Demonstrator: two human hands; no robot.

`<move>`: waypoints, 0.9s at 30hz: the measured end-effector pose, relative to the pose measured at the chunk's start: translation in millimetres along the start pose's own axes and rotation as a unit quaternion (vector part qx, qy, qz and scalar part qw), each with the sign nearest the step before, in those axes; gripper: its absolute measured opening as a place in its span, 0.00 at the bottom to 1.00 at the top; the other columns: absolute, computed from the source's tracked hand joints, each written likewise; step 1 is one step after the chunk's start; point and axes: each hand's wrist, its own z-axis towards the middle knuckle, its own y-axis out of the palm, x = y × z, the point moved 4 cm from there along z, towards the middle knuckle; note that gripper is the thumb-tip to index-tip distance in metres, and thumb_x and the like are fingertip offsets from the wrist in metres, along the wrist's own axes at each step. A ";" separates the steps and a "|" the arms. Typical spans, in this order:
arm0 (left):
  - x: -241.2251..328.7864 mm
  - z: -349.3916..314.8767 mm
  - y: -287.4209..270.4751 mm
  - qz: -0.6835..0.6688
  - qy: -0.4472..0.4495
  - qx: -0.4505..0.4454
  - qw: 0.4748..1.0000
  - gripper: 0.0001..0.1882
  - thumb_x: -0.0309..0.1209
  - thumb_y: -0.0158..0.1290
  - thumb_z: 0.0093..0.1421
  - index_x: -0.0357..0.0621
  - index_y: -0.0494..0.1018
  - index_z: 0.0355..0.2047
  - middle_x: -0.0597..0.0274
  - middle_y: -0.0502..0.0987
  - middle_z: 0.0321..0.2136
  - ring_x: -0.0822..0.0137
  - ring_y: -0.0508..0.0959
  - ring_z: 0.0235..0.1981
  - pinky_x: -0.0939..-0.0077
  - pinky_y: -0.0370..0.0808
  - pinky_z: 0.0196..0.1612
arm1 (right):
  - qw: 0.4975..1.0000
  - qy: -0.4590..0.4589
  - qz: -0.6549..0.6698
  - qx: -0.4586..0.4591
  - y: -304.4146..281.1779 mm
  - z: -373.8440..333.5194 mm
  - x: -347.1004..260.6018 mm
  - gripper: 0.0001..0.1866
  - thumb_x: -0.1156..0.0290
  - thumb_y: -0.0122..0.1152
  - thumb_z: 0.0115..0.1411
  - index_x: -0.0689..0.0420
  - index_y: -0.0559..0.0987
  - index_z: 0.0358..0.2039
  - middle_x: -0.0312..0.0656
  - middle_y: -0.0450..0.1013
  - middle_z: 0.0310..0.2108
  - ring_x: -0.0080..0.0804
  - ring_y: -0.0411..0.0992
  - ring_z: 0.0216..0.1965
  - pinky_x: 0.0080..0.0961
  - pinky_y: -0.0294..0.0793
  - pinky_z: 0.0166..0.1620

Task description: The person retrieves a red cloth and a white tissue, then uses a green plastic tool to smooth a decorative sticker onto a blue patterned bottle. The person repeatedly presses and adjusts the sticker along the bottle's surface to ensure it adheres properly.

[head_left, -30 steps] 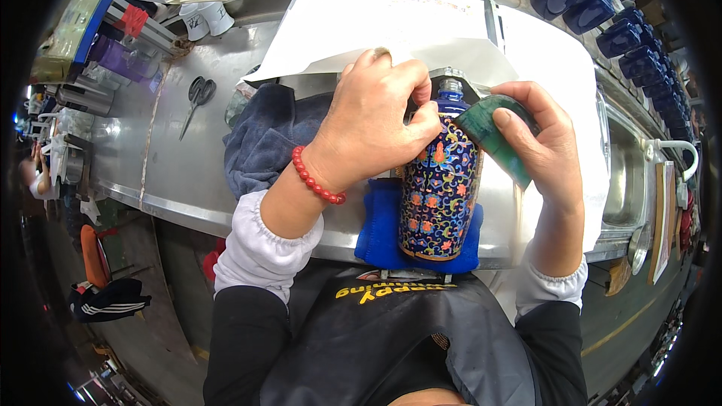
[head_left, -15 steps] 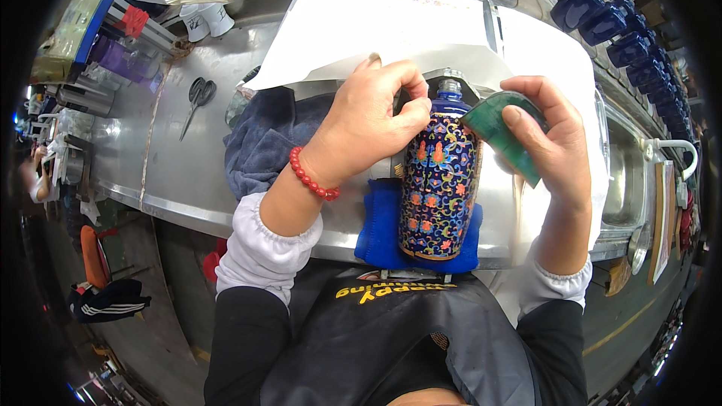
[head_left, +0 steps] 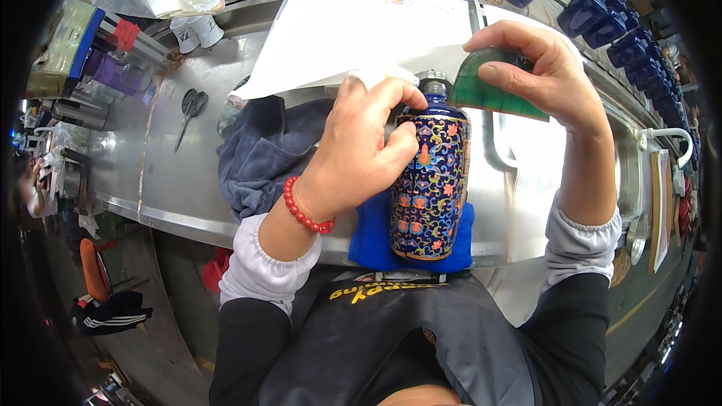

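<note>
flat green piece (head_left: 496, 96) in right fingers (head_left: 519, 36)

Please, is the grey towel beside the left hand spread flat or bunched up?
Bunched up: the grey towel shows deep, uneven folds.

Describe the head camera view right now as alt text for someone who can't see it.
A person's right hand holds a flat green scraper beside a dark blue floral-patterned bottle resting on a blue cloth, while the left hand is at the bottle's shoulder. A grayish-blue towel and scissors lie leftward on a metal worktop.
</note>
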 end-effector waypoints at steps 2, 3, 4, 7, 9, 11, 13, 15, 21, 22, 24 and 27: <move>2.2 -1.6 -0.1 0.007 -0.003 0.001 1.000 0.14 0.26 0.52 0.56 0.40 0.77 0.43 0.54 0.80 0.42 0.54 0.73 0.47 0.65 0.68 0.56 | 1.000 -0.005 -0.002 -0.005 1.9 0.0 0.0 0.14 0.67 0.67 0.64 0.60 0.82 0.47 0.34 0.78 0.36 0.18 0.75 0.37 0.18 0.75 0.42; 2.3 -2.5 0.1 0.007 -0.014 -0.003 1.000 0.14 0.26 0.52 0.56 0.40 0.77 0.44 0.54 0.80 0.43 0.54 0.73 0.48 0.64 0.68 0.55 | 1.000 -0.003 0.006 -0.008 3.2 -0.7 0.1 0.14 0.67 0.67 0.64 0.60 0.82 0.47 0.34 0.78 0.36 0.18 0.74 0.37 0.18 0.75 0.42; 3.2 -3.4 0.2 0.020 -0.012 -0.004 1.000 0.14 0.25 0.52 0.56 0.41 0.77 0.44 0.54 0.79 0.42 0.53 0.73 0.46 0.63 0.69 0.54 | 1.000 -0.009 0.023 -0.008 4.1 -1.2 -0.5 0.14 0.67 0.67 0.64 0.60 0.82 0.46 0.34 0.78 0.36 0.18 0.74 0.37 0.18 0.75 0.42; 6.7 -5.0 0.8 0.060 0.007 0.009 0.998 0.14 0.25 0.52 0.56 0.41 0.77 0.43 0.55 0.79 0.40 0.53 0.72 0.44 0.63 0.69 0.53 | 1.000 -0.004 0.011 0.002 5.4 -2.5 -0.8 0.14 0.66 0.67 0.64 0.60 0.82 0.47 0.34 0.78 0.36 0.18 0.74 0.37 0.18 0.75 0.42; 9.1 -3.0 1.8 0.054 0.040 0.046 0.997 0.12 0.25 0.53 0.54 0.43 0.76 0.39 0.55 0.77 0.32 0.52 0.71 0.40 0.59 0.69 0.49 | 1.000 -0.001 0.004 -0.003 4.7 -2.8 -1.7 0.14 0.66 0.67 0.64 0.60 0.82 0.47 0.34 0.78 0.36 0.18 0.74 0.37 0.19 0.75 0.42; 8.7 -1.0 2.4 0.038 0.051 0.060 0.996 0.10 0.25 0.54 0.53 0.43 0.76 0.37 0.55 0.75 0.28 0.51 0.70 0.37 0.58 0.69 0.47 | 1.000 0.003 0.004 -0.007 3.6 -2.5 -2.5 0.14 0.66 0.67 0.64 0.60 0.82 0.47 0.34 0.78 0.37 0.18 0.74 0.38 0.19 0.74 0.43; 5.8 0.5 3.0 0.010 0.040 0.052 0.998 0.09 0.24 0.53 0.53 0.43 0.75 0.36 0.55 0.75 0.28 0.51 0.70 0.37 0.58 0.69 0.46 | 1.000 -0.001 0.015 -0.009 3.2 -1.6 -3.5 0.14 0.66 0.67 0.64 0.60 0.82 0.46 0.34 0.77 0.38 0.18 0.74 0.38 0.19 0.74 0.43; 1.2 1.7 2.2 -0.029 0.027 0.038 0.998 0.09 0.24 0.53 0.53 0.42 0.75 0.36 0.56 0.75 0.28 0.53 0.70 0.37 0.59 0.70 0.45 | 1.000 -0.026 -0.005 -0.008 4.4 1.1 -6.0 0.14 0.68 0.66 0.64 0.61 0.81 0.46 0.34 0.78 0.35 0.17 0.74 0.36 0.18 0.75 0.41; -15.5 2.1 6.2 -0.117 -0.040 0.053 0.991 0.06 0.25 0.54 0.56 0.42 0.74 0.36 0.61 0.75 0.31 0.62 0.69 0.34 0.66 0.69 0.42 | 0.997 0.006 -0.023 -0.078 6.6 24.5 -10.7 0.14 0.68 0.67 0.62 0.62 0.81 0.47 0.35 0.78 0.38 0.19 0.75 0.40 0.21 0.76 0.45; -16.9 2.5 7.6 -0.126 -0.036 0.062 0.989 0.06 0.25 0.54 0.57 0.41 0.74 0.36 0.61 0.75 0.31 0.62 0.69 0.34 0.66 0.69 0.42 | 0.994 0.007 -0.046 -0.103 7.1 30.7 -11.4 0.14 0.69 0.67 0.63 0.62 0.81 0.47 0.35 0.79 0.38 0.20 0.75 0.40 0.21 0.76 0.45; -19.5 1.2 9.4 -0.140 -0.045 0.067 0.987 0.06 0.25 0.54 0.57 0.41 0.74 0.36 0.61 0.75 0.31 0.62 0.70 0.34 0.67 0.69 0.43 | 0.986 -0.036 -0.063 -0.153 9.9 42.9 -14.6 0.14 0.71 0.66 0.62 0.63 0.81 0.47 0.36 0.79 0.39 0.21 0.76 0.40 0.23 0.77 0.47; -22.1 -3.3 10.5 -0.144 -0.075 0.048 0.986 0.06 0.25 0.53 0.59 0.39 0.73 0.37 0.61 0.75 0.33 0.65 0.71 0.38 0.70 0.69 0.46 | 0.977 -0.049 -0.020 -0.205 14.4 56.5 -13.3 0.14 0.73 0.67 0.61 0.63 0.81 0.47 0.37 0.79 0.38 0.22 0.76 0.41 0.23 0.78 0.49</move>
